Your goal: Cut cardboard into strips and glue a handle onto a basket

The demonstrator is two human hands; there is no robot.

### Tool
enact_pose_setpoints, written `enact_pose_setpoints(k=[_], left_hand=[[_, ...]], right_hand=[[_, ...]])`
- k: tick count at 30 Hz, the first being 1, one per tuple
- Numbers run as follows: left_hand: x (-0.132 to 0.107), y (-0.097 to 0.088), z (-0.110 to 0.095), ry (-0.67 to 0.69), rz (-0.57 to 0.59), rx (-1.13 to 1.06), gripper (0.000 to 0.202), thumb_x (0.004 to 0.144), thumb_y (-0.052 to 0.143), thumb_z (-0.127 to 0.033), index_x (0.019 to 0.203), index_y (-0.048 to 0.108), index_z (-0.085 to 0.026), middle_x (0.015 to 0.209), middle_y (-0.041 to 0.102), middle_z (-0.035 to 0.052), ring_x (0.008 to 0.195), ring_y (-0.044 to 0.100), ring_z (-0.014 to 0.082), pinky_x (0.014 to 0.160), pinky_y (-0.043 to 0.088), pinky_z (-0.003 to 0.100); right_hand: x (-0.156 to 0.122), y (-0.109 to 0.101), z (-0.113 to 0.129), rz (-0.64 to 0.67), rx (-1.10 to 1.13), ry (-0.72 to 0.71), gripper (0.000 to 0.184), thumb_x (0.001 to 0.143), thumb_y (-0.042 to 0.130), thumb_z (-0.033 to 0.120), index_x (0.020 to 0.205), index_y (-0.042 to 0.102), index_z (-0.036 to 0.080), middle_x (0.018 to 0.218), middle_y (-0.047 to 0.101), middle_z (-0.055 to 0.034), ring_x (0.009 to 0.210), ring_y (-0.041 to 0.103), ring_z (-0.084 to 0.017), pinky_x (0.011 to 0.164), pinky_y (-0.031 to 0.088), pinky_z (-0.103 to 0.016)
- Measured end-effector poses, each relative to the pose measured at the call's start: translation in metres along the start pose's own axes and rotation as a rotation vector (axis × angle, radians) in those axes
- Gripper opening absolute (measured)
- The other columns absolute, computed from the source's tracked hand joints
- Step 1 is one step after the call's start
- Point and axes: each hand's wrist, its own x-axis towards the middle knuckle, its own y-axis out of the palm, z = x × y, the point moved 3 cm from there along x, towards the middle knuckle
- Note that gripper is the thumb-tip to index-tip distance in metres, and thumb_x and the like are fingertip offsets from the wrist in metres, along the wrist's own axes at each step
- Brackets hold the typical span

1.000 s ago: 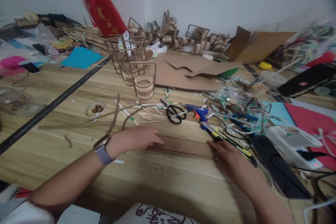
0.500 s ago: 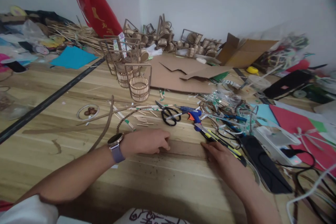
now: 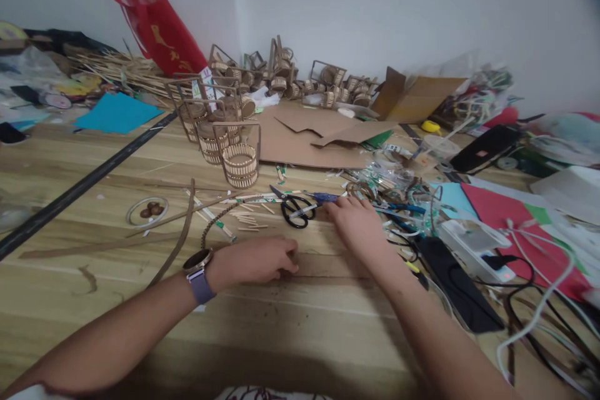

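My left hand (image 3: 255, 259), with a watch on the wrist, rests low over the table. Its fingers are curled and pressed together on a flat brown strip (image 3: 328, 265) lying on the wood. Further up and to the right, my right hand (image 3: 359, 225) is closed over a blue hot glue gun (image 3: 323, 197). Only the front part of the gun shows; its handle is hidden beneath the hand. Black-handled scissors (image 3: 297, 211) lie just left of the gun's nozzle. Short wooden sticks (image 3: 248, 222) are scattered beyond my left hand.
Small slatted buckets (image 3: 240, 165) with tall handles stand behind, with more piled by the wall. Cardboard (image 3: 300, 144) lies at the back middle. At right are a black phone (image 3: 462, 287), a white power strip (image 3: 473, 250) and cables. A ring with brown beads (image 3: 152, 209) sits left.
My right hand has left the right end of the brown strip and moved up and forward onto the glue gun. My left hand stays on the strip. The view has shifted slightly.
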Motion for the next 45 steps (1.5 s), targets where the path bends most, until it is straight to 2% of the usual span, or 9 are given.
enact_pose_setpoints(k=[4,7,10,14,18,21,28,34,45], left_hand=[[0.0,0.001,0.0,-0.001,0.013,0.028,0.027,0.087,0.07,-0.006,0.107,0.076,-0.022,0.112,0.068,0.0064,0.095,0.066,0.0207,0.078,0.048,0.027],[0.0,0.004,0.001,0.015,-0.002,0.039,0.03,0.087,0.069,-0.006,0.111,0.076,-0.023,0.111,0.068,0.0069,0.094,0.065,0.021,0.079,0.048,0.028],[-0.003,0.006,0.002,0.034,-0.023,0.064,0.029,0.088,0.069,-0.008,0.112,0.075,-0.023,0.113,0.068,0.0066,0.094,0.064,0.0212,0.078,0.048,0.028],[-0.007,0.007,0.003,0.058,-0.025,0.113,0.032,0.09,0.065,-0.008,0.117,0.073,-0.024,0.119,0.067,0.0075,0.102,0.063,0.0239,0.085,0.047,0.03],[-0.01,0.009,0.005,0.07,0.001,0.125,0.041,0.091,0.06,-0.004,0.127,0.068,-0.023,0.122,0.066,0.0092,0.103,0.063,0.0235,0.101,0.043,0.037],[-0.01,0.007,0.005,0.084,0.009,0.127,0.042,0.091,0.06,-0.005,0.129,0.067,-0.023,0.125,0.064,0.0097,0.103,0.063,0.0226,0.104,0.042,0.038],[-0.008,0.003,0.007,0.07,0.047,0.134,0.039,0.09,0.063,-0.007,0.124,0.069,-0.025,0.13,0.064,0.0072,0.109,0.061,0.0241,0.101,0.045,0.036],[-0.012,0.0,0.013,0.07,0.068,0.027,0.044,0.087,0.072,-0.008,0.129,0.067,-0.02,0.139,0.062,0.01,0.123,0.06,0.0254,0.11,0.041,0.038],[-0.018,0.001,0.017,0.078,0.103,-0.054,0.048,0.086,0.072,-0.004,0.132,0.063,-0.015,0.149,0.055,0.0142,0.134,0.055,0.0264,0.119,0.033,0.043]], right_hand=[[0.035,0.018,0.006,0.01,0.028,-0.068,0.024,0.099,0.052,0.016,0.108,0.073,0.017,0.108,0.074,-0.0147,0.104,0.064,-0.025,0.081,0.037,-0.033],[0.04,0.021,0.003,0.004,0.068,-0.108,0.021,0.098,0.053,0.015,0.102,0.073,0.016,0.101,0.076,-0.0134,0.101,0.065,-0.023,0.082,0.036,-0.032],[0.025,0.013,-0.009,-0.033,0.105,-0.073,0.021,0.097,0.051,0.016,0.107,0.07,0.014,0.097,0.076,-0.015,0.096,0.066,-0.025,0.083,0.037,-0.033],[-0.025,0.013,-0.032,-0.061,0.179,-0.024,0.023,0.094,0.049,0.015,0.109,0.067,0.016,0.098,0.076,-0.0121,0.092,0.068,-0.024,0.08,0.044,-0.031],[-0.085,0.042,-0.042,-0.112,0.558,-0.12,0.032,0.097,0.038,0.017,0.102,0.069,0.025,0.099,0.077,-0.0036,0.092,0.072,-0.021,0.08,0.053,-0.03],[-0.111,0.068,-0.041,-0.183,0.618,-0.24,0.023,0.099,0.046,0.026,0.102,0.069,0.025,0.112,0.076,-0.0078,0.109,0.07,-0.025,0.089,0.055,-0.035],[-0.115,0.095,-0.041,-0.26,0.609,-0.222,0.025,0.099,0.047,0.03,0.107,0.071,0.026,0.111,0.076,-0.0091,0.107,0.072,-0.025,0.088,0.059,-0.037],[-0.12,0.098,-0.033,-0.208,0.696,-0.062,0.031,0.101,0.043,0.033,0.106,0.073,0.027,0.122,0.071,-0.0114,0.114,0.068,-0.027,0.095,0.057,-0.041],[-0.115,0.097,-0.042,-0.138,0.676,-0.132,0.033,0.096,0.047,0.031,0.107,0.078,0.027,0.123,0.072,-0.0125,0.114,0.069,-0.029,0.094,0.06,-0.04]])
